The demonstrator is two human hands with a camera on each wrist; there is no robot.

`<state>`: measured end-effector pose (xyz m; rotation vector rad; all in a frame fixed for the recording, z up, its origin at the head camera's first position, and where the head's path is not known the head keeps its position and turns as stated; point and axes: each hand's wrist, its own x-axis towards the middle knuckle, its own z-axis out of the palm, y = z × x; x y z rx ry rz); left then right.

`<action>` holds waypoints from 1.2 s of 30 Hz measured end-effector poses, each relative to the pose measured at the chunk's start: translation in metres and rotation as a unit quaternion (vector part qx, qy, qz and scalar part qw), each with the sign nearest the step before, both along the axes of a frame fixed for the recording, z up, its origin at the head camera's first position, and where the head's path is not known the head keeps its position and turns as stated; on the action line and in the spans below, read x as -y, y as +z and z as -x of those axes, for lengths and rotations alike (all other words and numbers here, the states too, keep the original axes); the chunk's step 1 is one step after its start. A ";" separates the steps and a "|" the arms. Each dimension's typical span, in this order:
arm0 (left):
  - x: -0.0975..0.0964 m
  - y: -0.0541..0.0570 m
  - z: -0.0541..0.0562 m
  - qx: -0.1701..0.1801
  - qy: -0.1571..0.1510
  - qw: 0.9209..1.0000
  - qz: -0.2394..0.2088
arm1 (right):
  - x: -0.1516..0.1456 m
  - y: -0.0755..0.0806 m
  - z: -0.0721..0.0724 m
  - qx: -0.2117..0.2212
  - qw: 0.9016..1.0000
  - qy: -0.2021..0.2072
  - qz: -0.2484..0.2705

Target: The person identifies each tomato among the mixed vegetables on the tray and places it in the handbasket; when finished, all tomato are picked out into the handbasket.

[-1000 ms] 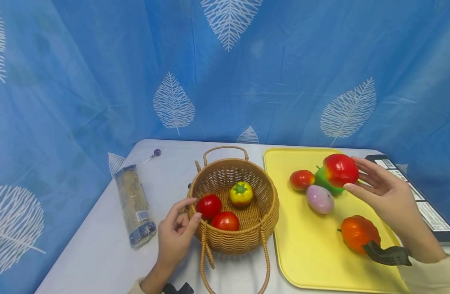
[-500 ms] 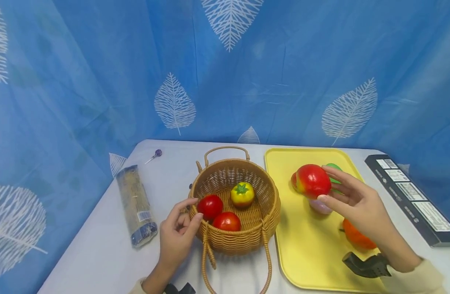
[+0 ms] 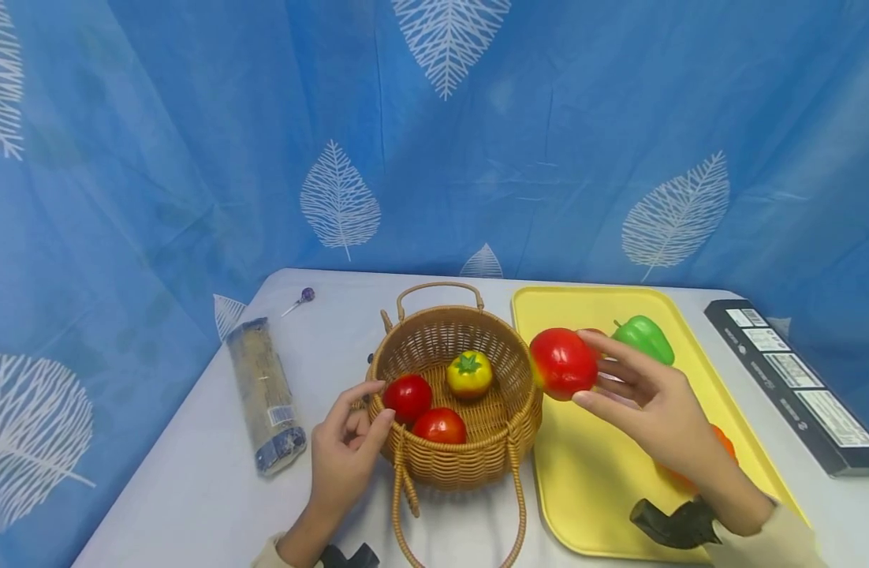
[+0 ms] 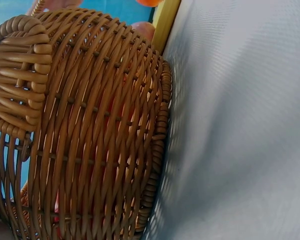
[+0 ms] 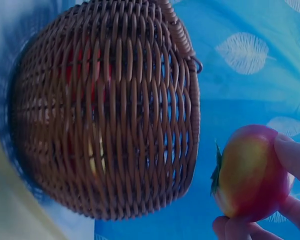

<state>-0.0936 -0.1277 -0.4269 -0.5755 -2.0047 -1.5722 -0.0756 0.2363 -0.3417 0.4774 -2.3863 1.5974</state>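
My left hand [image 3: 345, 450] holds the left rim of a round wicker basket [image 3: 456, 465], thumb and index finger at its edge. Inside lie two red tomatoes [image 3: 441, 426] and a yellow one with a green calyx [image 3: 468, 374]. Just right of the basket's rim, my right hand [image 3: 640, 394] grips a red-and-yellow tomato [image 3: 564, 363] between thumb and fingers. The right wrist view shows the held tomato's green calyx [image 5: 216, 170] turned toward the basket, with a gap between them. From the left wrist, the basket's woven side [image 4: 100, 125] fills much of the view.
On the yellow tray [image 3: 583, 505] are a green bell pepper [image 3: 645, 339] and an orange vegetable [image 3: 724, 442], partly hidden by my right arm. A long black box [image 3: 796, 386] lies to the right. At left are a wrapped bundle [image 3: 264, 394] and a lollipop [image 3: 306, 295].
My right hand has carried the red-and-yellow tomato left across the tray to the basket's right rim, uncovering the green pepper. My left hand has stayed on the basket.
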 end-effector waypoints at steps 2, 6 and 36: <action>0.000 0.000 0.000 0.001 0.000 1.000 -0.002 | 0.006 0.001 0.002 -0.008 1.000 -0.001 -0.009; 0.000 0.000 0.000 0.002 -0.002 1.000 -0.005 | 0.015 -0.002 0.009 -0.031 0.999 0.017 -0.031; 0.001 0.001 0.000 -0.004 0.003 1.000 0.003 | 0.034 -0.019 0.024 -0.098 0.990 0.033 -0.096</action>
